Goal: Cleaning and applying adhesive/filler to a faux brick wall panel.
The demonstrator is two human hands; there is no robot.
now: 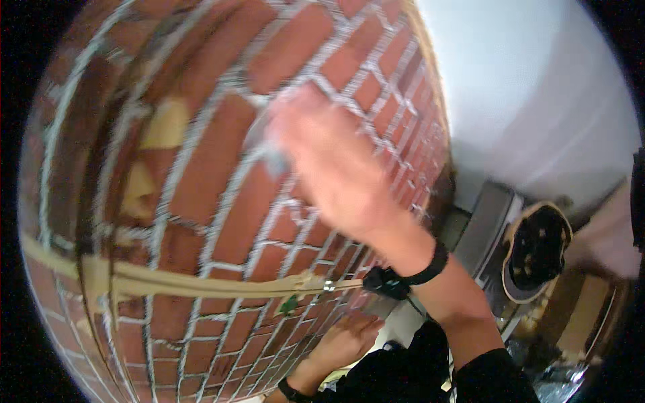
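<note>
Stretched across the red brick wall (272, 57) with pale mortar lines, my right hand (329, 161) is smeared by motion. Its fingers are closed round a small grey-white thing (274, 161) pressed near the bricks, too blurred to name. A black band with a dark box-shaped device (386, 283) circles that wrist. Lower down and closer to my body, my left hand (346, 342) is held with its fingers curled; what they grip is hidden. A dark band (292, 391) is on the left wrist.
A strip of beige tape (201, 285) runs along the wall, with a small green patch (289, 305) below it. Pale tape pieces (164, 124) stick at the left. To the right are a white wall (537, 74), a dark-lined cap-like object (537, 252) and a cardboard box (584, 312).
</note>
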